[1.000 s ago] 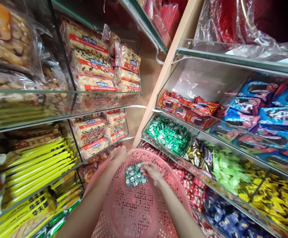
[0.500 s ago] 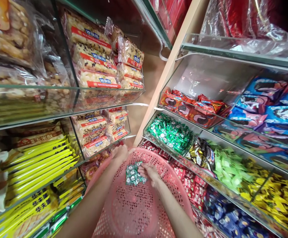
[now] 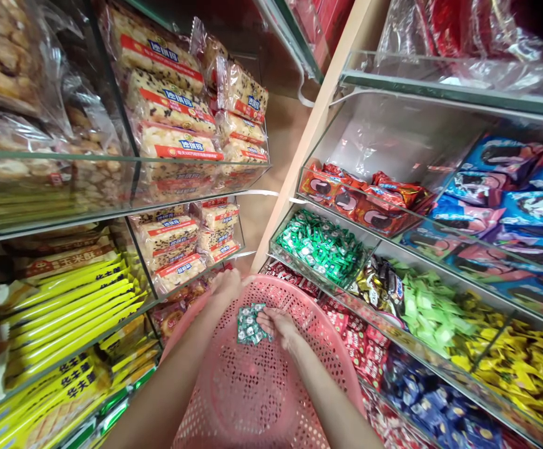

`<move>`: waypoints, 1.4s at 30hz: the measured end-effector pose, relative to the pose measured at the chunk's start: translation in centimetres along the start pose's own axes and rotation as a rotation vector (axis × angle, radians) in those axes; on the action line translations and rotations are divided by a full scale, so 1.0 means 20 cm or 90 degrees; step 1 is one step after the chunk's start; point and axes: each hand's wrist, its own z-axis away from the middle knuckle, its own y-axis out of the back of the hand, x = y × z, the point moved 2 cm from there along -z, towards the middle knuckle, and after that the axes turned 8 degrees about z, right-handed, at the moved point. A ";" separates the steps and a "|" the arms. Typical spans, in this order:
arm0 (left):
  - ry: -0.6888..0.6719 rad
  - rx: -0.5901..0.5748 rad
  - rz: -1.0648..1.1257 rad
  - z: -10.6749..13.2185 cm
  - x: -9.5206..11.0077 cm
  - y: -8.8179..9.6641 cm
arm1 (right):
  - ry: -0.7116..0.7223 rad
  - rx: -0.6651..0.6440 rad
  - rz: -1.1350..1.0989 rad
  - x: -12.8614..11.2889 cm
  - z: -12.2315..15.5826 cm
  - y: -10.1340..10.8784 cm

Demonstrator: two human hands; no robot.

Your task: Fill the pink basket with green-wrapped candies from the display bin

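Head view: the right hand (image 3: 278,325) is closed on a fistful of green candies (image 3: 249,324). They stick out leftward from its fingers, just above the inside of the pink basket (image 3: 299,294). The left hand (image 3: 225,285) is clamped on the basket's far rim, just beyond the candies. A shelf bin (image 3: 322,246) of similar candies lies up and to the right, well apart.

Green wrapped candies (image 3: 251,324) bunched over pink perforated basket (image 3: 253,399).

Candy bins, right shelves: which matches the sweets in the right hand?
The dark-green bin beside the wooden post; right hand holds identical wrappers. Next bin is gold.
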 end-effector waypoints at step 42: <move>0.006 0.003 0.006 0.00 0.00 0.00 | 0.778 0.700 0.857 -0.62 0.47 0.17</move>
